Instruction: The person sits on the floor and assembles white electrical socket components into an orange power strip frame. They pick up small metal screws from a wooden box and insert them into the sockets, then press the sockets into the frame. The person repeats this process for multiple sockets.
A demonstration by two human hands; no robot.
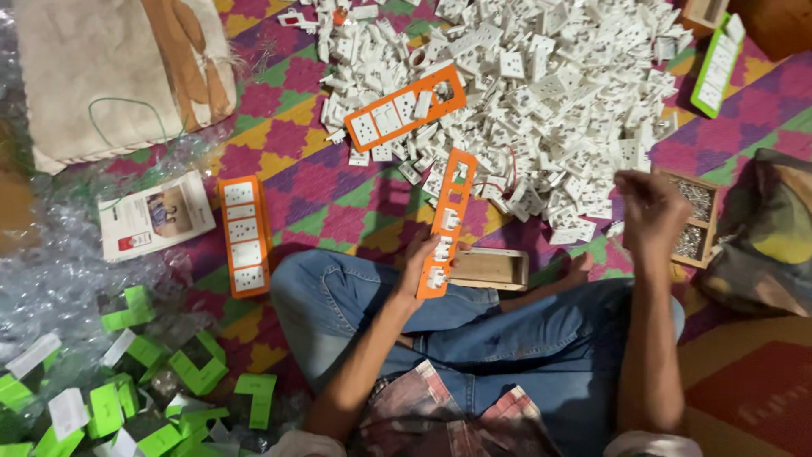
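My left hand (420, 261) grips the lower end of an orange switch-plate frame (447, 222), held upright over my crossed legs in blue jeans; a few white modules sit in its slots. My right hand (648, 209) is raised, fingers curled, beside the edge of a big heap of white socket and switch modules (558, 93); whether it pinches something small I cannot tell. A second orange frame (404, 107) with white modules lies on the heap. A third, filled orange frame (245, 234) lies flat on the mat at my left.
A wooden tray of small metal screws (695, 218) sits just right of my right hand. A small wooden box (491, 269) rests by my knee. Green and white cardboard pieces (135, 381), bubble wrap, a leaflet (155, 217), a cushion (110, 72), and a green frame (717, 63) surround me.
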